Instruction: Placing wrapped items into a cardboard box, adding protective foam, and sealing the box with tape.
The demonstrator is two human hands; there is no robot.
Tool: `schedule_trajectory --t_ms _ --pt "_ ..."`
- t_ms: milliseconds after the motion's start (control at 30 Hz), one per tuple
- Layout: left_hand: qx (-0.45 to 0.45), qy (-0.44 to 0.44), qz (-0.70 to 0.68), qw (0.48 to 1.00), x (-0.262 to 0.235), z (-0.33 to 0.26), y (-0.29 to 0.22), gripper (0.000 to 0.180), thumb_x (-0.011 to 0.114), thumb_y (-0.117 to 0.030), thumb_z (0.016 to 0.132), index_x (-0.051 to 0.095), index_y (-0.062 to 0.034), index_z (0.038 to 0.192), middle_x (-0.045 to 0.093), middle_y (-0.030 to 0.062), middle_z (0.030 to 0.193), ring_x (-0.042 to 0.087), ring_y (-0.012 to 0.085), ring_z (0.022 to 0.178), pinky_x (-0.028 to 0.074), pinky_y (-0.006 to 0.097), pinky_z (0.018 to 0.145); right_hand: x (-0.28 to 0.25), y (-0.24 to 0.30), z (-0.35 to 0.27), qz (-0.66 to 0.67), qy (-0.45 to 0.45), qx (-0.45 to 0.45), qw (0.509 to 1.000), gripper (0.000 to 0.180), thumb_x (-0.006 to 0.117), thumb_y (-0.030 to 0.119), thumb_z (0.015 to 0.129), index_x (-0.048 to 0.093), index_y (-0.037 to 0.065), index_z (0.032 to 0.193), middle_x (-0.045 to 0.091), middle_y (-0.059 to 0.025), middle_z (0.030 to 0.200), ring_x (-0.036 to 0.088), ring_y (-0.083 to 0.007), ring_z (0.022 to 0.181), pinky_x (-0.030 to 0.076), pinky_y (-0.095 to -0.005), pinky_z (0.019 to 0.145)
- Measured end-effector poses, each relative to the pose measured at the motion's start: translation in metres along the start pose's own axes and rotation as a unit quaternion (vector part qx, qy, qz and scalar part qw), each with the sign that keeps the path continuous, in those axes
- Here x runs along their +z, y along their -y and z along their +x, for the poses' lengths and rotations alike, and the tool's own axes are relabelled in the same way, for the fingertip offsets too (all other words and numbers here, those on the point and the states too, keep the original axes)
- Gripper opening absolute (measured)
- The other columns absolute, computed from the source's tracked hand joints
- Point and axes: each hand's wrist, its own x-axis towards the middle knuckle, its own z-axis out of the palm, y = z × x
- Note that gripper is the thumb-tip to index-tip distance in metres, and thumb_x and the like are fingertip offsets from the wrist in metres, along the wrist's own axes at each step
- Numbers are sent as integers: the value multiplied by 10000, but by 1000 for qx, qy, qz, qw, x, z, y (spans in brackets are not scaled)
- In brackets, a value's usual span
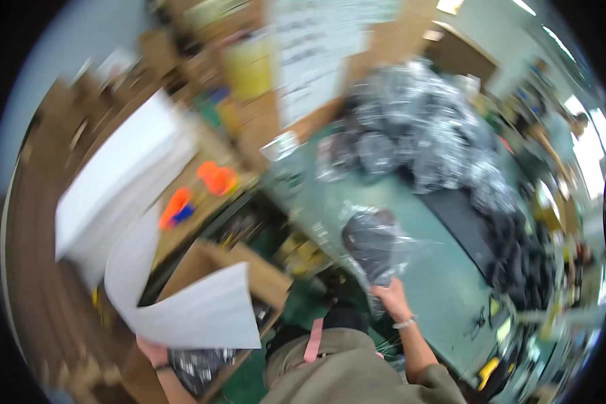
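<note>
My left hand [153, 351] grips the lower edge of a large white paper sheet [182, 303] that curls upward off a thick white stack [118, 175] at the left. My right hand [390, 299] holds a clear plastic bag with a dark garment inside [374, 246], resting on the green table [444, 283]. The whole picture is blurred by motion.
A big heap of bagged dark garments [424, 135] covers the far end of the table. Orange tools [215, 178] lie on a cardboard surface beside the paper stack. An open cardboard box [249, 266] stands below. A person [565, 135] is at the far right.
</note>
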Motion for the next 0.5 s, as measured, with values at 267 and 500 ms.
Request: schedule_trajectory --t_ms 267,500 --pt "40 -170 552 815 -215 -39 -50 278 494 -134 887 594 61 1058 673 149 935 622 179 883 478 348 757 190 177 -85 -197 326 -231 895 650 822 135 697 536 -32 1257 704 -125 1006 669 -212 900 532 -360 844" --pt "84 -192 539 816 -202 -66 -24 293 514 -181 906 614 24 1089 639 256 807 627 343 677 489 423 662 373 136 -66 -565 416 -330 632 600 712 409 804 545 -28 1180 683 -283 938 655 -470 892 527 -518 814"
